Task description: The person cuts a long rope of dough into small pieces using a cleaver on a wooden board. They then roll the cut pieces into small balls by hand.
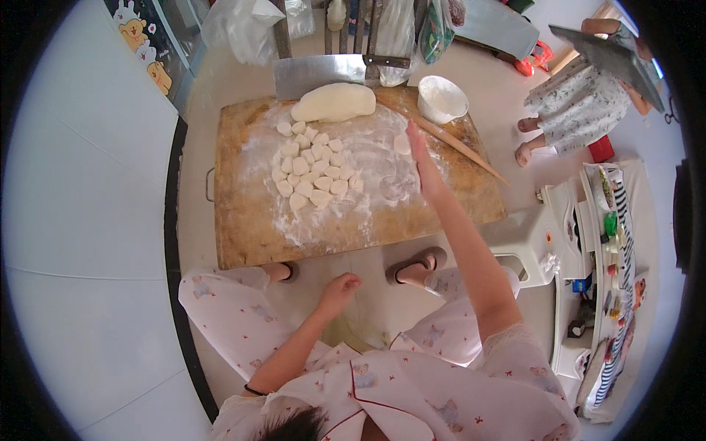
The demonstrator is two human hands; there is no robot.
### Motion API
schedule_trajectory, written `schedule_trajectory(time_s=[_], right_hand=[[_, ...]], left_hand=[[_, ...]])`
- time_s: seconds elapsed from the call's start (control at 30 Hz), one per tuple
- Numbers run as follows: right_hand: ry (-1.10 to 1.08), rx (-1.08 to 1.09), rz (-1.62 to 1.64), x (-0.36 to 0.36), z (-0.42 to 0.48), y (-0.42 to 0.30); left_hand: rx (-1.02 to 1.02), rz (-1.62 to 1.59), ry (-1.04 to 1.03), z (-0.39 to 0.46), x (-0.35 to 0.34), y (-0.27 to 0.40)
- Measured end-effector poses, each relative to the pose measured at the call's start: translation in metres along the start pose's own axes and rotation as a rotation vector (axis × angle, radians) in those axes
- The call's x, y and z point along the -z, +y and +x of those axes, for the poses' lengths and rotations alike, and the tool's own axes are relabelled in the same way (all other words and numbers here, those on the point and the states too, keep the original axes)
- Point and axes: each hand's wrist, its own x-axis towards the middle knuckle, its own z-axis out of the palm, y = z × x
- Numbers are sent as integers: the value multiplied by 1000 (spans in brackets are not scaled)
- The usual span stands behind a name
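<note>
My right hand (pixel 423 160) reaches over the floured wooden board (pixel 248 226), held edge-on with straight fingers. Just left of its fingers lies a flattened round of dough (pixel 402 144). Lower, between my knees and short of the board, my left hand (pixel 340 291) is loosely curled, and nothing shows in it. Several small cut dough pieces (pixel 300 166) are spread in a cluster left of the middle of the board. Behind them rests a large dough log (pixel 335 102). A tapered wooden rolling pin (pixel 449 138) lies slanted to the right of my right hand.
A cleaver (pixel 320 71) lies along the board's far edge, behind the log. On the board's far right corner stands a white bowl (pixel 442 98) of flour. A white plastic stool (pixel 524 242) is at the right. Farther off, another person (pixel 582 105) stands holding a flat panel.
</note>
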Motion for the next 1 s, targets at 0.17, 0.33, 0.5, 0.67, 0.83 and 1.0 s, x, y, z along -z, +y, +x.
schedule_trajectory(time_s=[0.17,0.33,0.5,0.67,0.83,1.0], right_hand=[[-242,-144,640,-4,-25,-14],[-219,-197,670,-26,-44,-22],[-54,-215,678,-26,-48,-16],[-87,-236,688,-21,-48,-9],[185,-172,689,-6,-36,17],[400,-94,70,43,-35,38]], left_hand=[[-254,-289,5,0,-13,139],[-681,53,407,64,-18,209],[-516,-46,219,92,-13,201],[-401,-348,-41,101,-9,204],[-330,-156,14,104,-7,216],[-464,723,501,114,4,217]])
